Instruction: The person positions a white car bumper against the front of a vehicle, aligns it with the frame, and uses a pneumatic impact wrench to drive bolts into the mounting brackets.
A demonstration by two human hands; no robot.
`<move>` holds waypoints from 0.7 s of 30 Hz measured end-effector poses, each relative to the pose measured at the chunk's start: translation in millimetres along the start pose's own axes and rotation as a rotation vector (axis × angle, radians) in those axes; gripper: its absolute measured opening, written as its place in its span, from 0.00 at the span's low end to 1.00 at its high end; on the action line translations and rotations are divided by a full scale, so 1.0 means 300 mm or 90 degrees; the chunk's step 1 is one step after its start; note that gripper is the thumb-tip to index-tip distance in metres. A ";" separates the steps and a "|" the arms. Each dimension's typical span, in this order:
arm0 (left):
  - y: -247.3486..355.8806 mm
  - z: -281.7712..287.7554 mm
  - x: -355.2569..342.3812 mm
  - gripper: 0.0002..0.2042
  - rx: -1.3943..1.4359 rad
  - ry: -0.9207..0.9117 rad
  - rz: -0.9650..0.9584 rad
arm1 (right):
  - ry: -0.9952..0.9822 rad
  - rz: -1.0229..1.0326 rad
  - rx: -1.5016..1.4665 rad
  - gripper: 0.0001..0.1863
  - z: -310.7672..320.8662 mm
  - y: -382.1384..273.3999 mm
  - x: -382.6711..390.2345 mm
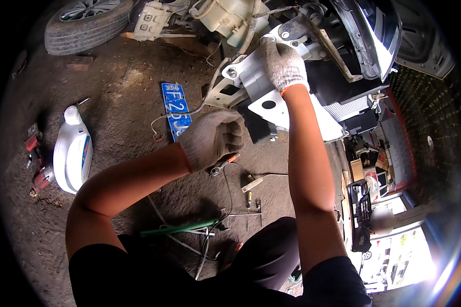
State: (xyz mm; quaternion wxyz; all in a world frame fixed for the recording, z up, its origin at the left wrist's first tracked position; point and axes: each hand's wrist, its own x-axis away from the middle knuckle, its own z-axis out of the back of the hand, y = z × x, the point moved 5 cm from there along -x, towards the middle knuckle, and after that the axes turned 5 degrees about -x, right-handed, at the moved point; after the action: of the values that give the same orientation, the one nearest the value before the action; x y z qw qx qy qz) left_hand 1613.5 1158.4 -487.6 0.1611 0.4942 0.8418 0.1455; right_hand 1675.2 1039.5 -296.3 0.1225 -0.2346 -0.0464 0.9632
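Observation:
My right hand [286, 65], in a grey-white knit glove, is closed at the edge of a silver metal bracket [255, 81] on the front of a car. Its fingertips are partly hidden against the metal. Lower and to the left, my left hand [210, 138] hangs over the floor in a similar glove. Its fingers are curled inward, and I cannot make out whether anything is in them. Just under those fingers is a ratchet wrench [218, 169] with an orange handle end. A blue licence plate [175, 105] lies behind the left hand, with a cable across it.
A white jug [71, 153] stands at left beside a red power tool [43, 176]. A wheel [87, 25] lies at the far left. Screwdrivers [249, 197] and a green bar [182, 227] are on the floor near my knees. The headlight [361, 41] overhangs at upper right.

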 end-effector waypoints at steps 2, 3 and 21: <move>-0.001 0.002 0.002 0.09 0.005 -0.004 -0.002 | -0.016 -0.030 0.031 0.38 0.000 -0.003 -0.008; -0.005 -0.003 0.008 0.09 0.006 0.009 -0.006 | -0.025 -0.048 0.048 0.39 0.002 -0.005 -0.006; -0.029 0.016 0.015 0.09 0.019 0.031 0.035 | 0.029 -0.066 0.060 0.39 0.011 -0.037 -0.004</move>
State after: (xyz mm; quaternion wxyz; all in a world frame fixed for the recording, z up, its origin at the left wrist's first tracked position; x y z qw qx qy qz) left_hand 1606.5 1158.8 -496.0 0.1295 0.5157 0.8337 0.1492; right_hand 1677.1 1049.9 -291.3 0.1844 -0.2477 -0.0100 0.9511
